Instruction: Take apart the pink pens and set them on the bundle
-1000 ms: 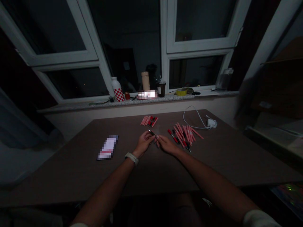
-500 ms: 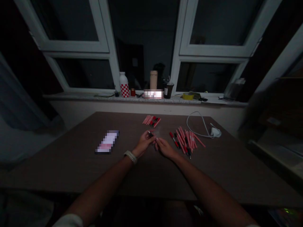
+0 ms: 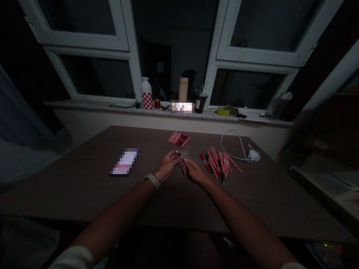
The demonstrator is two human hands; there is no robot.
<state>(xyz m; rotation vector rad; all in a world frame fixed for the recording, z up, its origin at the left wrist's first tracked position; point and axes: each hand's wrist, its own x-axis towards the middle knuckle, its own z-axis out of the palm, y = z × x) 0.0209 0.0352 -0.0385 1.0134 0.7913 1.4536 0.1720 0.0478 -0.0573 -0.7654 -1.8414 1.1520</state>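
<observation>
My left hand [image 3: 168,166], with a white band on its wrist, pinches a small dark pen piece [image 3: 178,153] at the middle of the table. My right hand [image 3: 195,172] sits close by, its fingertips almost meeting the left hand; whether it holds anything is too small to tell. A loose pile of pink and red pens [image 3: 217,164] lies to the right of my right hand. A smaller bunch of the same pens [image 3: 178,139] lies just beyond my hands.
The brown table [image 3: 84,190] also bears a pixelated flat package [image 3: 125,161] to the left and a white cable with a charger [image 3: 253,154] to the right. Beyond it, a windowsill [image 3: 120,107] holds bottles, a cup and a tape roll.
The whole view has shifted slightly as my head moved. My hands stay together at the pen piece, and the pens on the table have not moved.
</observation>
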